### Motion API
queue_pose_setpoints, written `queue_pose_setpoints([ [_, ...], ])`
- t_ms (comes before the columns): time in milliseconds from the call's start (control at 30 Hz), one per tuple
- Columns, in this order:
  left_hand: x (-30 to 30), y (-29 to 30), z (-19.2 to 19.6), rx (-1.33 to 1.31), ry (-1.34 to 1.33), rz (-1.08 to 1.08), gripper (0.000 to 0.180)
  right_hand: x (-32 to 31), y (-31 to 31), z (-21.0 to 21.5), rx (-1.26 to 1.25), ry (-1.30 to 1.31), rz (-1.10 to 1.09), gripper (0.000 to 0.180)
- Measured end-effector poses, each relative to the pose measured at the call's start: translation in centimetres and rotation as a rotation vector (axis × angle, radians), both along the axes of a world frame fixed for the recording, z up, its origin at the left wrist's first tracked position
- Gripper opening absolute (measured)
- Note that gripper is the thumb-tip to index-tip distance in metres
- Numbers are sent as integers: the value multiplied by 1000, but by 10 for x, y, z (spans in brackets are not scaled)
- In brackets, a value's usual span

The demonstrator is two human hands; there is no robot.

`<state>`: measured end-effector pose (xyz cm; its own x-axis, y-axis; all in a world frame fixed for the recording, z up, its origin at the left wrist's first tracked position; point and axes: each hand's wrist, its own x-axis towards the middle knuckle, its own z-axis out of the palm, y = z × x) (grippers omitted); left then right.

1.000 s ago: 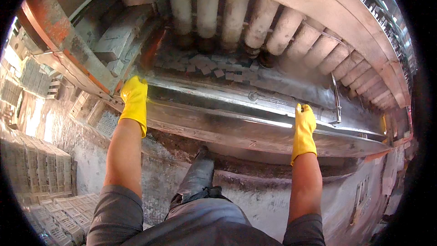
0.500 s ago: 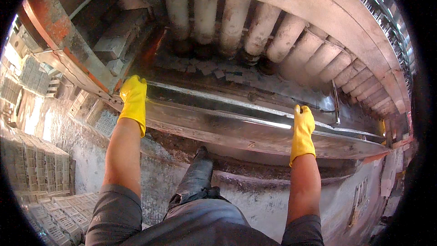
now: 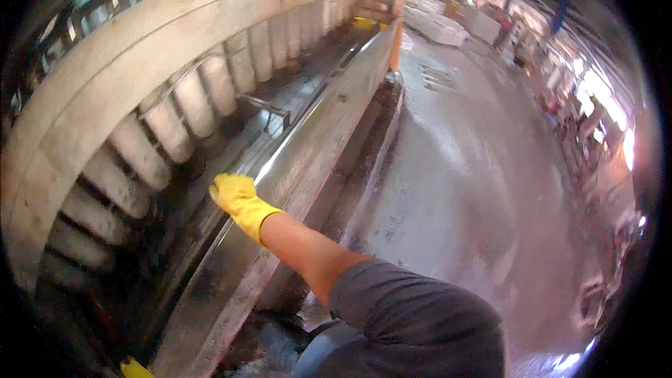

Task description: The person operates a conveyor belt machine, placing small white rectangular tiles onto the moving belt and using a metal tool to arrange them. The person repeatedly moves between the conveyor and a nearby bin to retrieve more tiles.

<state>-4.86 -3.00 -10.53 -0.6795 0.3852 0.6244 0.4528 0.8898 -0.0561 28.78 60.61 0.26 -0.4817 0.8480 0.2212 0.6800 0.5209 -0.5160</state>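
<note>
My right hand (image 3: pixel 238 194), in a yellow rubber glove, is curled closed over the inner edge of a long metal-faced beam (image 3: pixel 325 129). Whether its fingers grip that edge or something small is hidden. Of my left hand (image 3: pixel 135 369), only a bit of yellow glove shows at the lower left rim, beside the near end of the beam; its fingers cannot be made out. Beyond the beam runs a dark trough with a metal bracket (image 3: pixel 269 106) sticking out over it.
A row of thick pale cylinders (image 3: pixel 192 105) hangs over the trough beneath a broad curved panel (image 3: pixel 105 63). An orange post (image 3: pixel 400 10) stands at the beam's far end. Grey floor (image 3: pixel 462 168) stretches along the right, with pale stacked blocks (image 3: pixel 434 24) farther back.
My view has swung to the right along the beam. My left hand has slid to the lower left rim, nearly out of sight. My right hand stays closed at the beam's edge.
</note>
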Motion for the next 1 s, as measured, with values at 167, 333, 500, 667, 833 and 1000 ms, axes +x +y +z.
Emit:
queue_pose_setpoints([
  [167,25,51,61,40,-319,201,27,22,-28,27,73,79,106,39],
  [333,15,48,69,69,-497,301,34,8,-37,35,55,-86,275,31],
  [500,21,25,48,219,-705,401,42,22,-41,47,51,-312,325,44],
  [667,42,55,83,210,-652,563,45,15,-30,31,111,-223,250,50],
  [833,75,42,101,288,-544,619,41,8,-37,14,134,-236,328,59],
  [1000,71,52,97,345,-581,623,35,15,-30,12,77,-246,326,61],
])
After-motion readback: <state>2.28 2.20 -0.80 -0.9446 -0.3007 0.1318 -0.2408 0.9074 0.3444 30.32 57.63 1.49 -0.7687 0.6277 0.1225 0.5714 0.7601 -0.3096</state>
